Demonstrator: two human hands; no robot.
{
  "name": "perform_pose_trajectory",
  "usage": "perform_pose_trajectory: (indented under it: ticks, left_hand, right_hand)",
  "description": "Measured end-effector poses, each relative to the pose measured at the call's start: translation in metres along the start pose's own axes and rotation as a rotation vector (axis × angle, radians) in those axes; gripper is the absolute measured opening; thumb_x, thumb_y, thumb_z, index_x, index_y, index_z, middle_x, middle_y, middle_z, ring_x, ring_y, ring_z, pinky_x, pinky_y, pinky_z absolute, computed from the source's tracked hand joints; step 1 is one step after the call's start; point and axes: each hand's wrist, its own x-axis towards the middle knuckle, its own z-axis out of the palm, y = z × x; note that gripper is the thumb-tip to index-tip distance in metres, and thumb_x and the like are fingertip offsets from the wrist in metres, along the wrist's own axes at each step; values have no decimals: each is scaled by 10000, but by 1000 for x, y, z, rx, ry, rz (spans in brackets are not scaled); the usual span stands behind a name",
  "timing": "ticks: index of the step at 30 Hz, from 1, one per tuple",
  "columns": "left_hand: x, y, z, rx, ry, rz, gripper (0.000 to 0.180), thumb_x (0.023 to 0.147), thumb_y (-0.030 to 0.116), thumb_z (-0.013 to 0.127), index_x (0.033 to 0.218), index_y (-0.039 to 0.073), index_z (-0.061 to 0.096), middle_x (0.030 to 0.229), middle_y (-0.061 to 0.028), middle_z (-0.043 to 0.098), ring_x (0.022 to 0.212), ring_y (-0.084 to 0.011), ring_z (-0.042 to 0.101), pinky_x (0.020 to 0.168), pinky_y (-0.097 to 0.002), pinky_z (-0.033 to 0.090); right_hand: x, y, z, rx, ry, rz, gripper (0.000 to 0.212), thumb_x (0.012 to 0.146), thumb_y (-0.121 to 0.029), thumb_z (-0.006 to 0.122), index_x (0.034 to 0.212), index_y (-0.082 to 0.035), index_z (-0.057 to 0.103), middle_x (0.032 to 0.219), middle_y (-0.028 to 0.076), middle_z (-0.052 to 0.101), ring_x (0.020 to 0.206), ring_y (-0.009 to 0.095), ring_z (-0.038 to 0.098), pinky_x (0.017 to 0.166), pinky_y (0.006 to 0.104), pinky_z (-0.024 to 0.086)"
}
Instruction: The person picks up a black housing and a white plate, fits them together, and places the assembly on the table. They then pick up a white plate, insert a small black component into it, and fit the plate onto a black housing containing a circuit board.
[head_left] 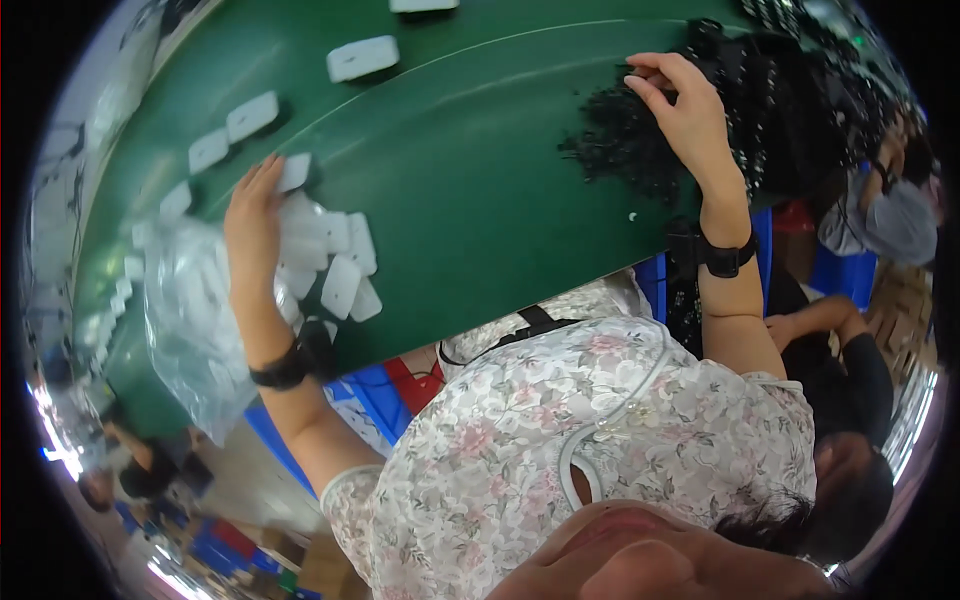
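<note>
My left hand (254, 218) is at the left of the green table, beside a clear plastic bag (190, 320). Its fingers are closed at the edge of a white, rounded rectangular plastic cover (294, 172); the thumb is hidden. More white covers (342, 286) lie loosely piled just right of that wrist. My right hand (688, 115) hovers over a heap of small black parts (625, 140) at the far right. Its thumb and forefinger curve together in a pinch, and whatever is between the tips is too small to make out.
Across the green table (480, 220), several white covers (362, 59) stand in a spaced curve at the far left. Black bags with more small parts (800, 110) sit at the far right. Blue bins (375, 405) stand below the near edge. Other people sit on both sides.
</note>
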Motion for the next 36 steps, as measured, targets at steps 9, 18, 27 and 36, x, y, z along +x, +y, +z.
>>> perform_pose_trajectory:
  ticks: [9,18,27,36]
  left_hand:
    - [-6,80,3,-787,209,-305,300,902,62,610,1198,30,570,868,-81,664,681,-110,633,625,-244,511]
    - [12,178,28,-1166,-144,-219,308,915,-20,551,1215,31,601,843,-33,566,627,-79,569,557,-203,476]
    - [13,194,30,-1225,18,-262,183,925,-13,541,1088,4,622,877,-53,592,630,-93,608,525,-213,497]
    - [9,203,22,-1136,66,-145,156,887,-58,572,1007,-8,659,873,-78,582,603,-114,610,498,-211,484]
  right_hand:
    - [-39,-10,38,-102,-30,-195,220,803,-99,663,1016,-76,615,939,63,560,901,268,570,771,359,494]
    - [-32,-31,40,17,28,-251,127,787,-68,677,911,-63,651,887,50,583,824,246,576,692,330,486]
    - [-38,-50,39,679,-94,153,206,840,-15,660,1035,-53,605,855,24,611,734,75,558,659,212,453]
    - [-47,-77,37,1167,-346,235,170,880,6,615,1048,11,587,920,29,595,830,89,570,735,214,467]
